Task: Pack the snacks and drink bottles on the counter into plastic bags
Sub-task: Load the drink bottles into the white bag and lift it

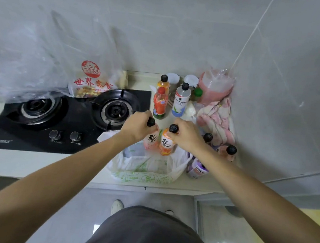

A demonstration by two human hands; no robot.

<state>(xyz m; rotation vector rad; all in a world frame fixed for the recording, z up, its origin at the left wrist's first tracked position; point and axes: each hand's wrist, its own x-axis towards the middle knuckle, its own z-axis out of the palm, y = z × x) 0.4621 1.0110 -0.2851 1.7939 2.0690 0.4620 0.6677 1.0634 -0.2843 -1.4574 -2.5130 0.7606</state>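
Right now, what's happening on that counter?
A person is packing drinks. The left hand grips a pink bottle by the neck, and the right hand grips an orange bottle the same way, both held over the open white bag at the counter's front edge. More bottles stand behind them and to the right. A snack bag sits behind the stove.
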